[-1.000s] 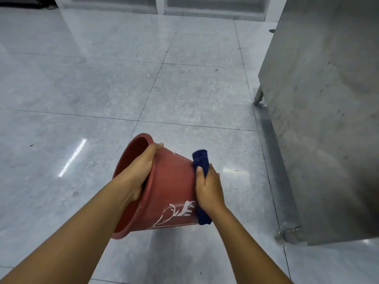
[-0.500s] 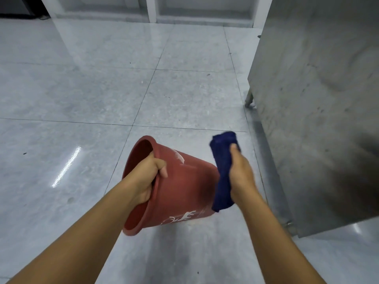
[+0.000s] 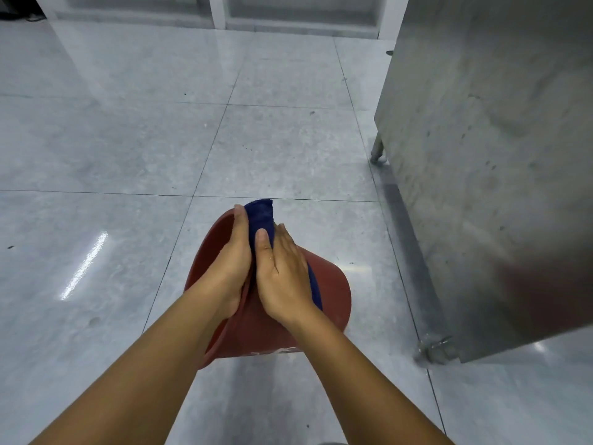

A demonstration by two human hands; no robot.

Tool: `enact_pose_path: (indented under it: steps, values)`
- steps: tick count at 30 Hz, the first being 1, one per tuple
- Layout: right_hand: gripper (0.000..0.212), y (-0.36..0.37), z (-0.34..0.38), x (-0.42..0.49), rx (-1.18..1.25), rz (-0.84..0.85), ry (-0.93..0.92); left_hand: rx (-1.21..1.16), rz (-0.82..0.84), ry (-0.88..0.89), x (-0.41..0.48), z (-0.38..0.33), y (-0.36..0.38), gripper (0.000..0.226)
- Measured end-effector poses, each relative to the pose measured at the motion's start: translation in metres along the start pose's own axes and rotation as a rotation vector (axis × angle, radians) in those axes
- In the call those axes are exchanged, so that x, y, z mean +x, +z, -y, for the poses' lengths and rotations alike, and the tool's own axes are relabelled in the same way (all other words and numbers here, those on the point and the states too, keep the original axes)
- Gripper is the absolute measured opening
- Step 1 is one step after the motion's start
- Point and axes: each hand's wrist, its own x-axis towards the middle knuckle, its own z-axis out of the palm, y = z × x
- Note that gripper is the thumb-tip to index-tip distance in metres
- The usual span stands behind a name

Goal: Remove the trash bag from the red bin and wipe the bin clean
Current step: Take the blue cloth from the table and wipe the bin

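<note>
Glossy grey tiled floor (image 3: 128, 149) with light glare; steel cabinet (image 3: 500, 155) on legs, right; white frames (image 3: 218, 11) beyond

I see a glossy grey tiled floor (image 3: 134, 149) with thin dark grout lines and small dark specks. A stainless steel cabinet (image 3: 500, 155) stands on it at the right, its front foot (image 3: 431, 350) and rear leg (image 3: 377, 152) touching the tiles

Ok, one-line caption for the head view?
Left hand grips the tilted red bin; right hand presses a blue cloth on it.
</note>
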Motion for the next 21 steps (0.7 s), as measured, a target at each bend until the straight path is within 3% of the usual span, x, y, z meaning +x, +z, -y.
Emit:
enact_pose_path:
  steps: [8,13,18,21]
  values:
    - [0.053,0.002,-0.04,0.008,-0.189,-0.073,0.08,0.019,-0.112,-0.116,-0.007,0.006,-0.026,0.046]
    - [0.055,-0.017,-0.08,0.01,-0.239,-0.209,0.282,0.075,-0.1,-0.126,-0.009,0.008,-0.024,0.057]
    - [0.052,-0.039,-0.12,0.011,-0.055,-0.285,0.583,0.156,-0.029,0.009,-0.009,0.012,-0.012,0.039]
    - [0.055,-0.056,-0.139,0.006,0.251,-0.461,0.827,0.144,-0.051,0.047,-0.011,0.008,-0.006,0.025]
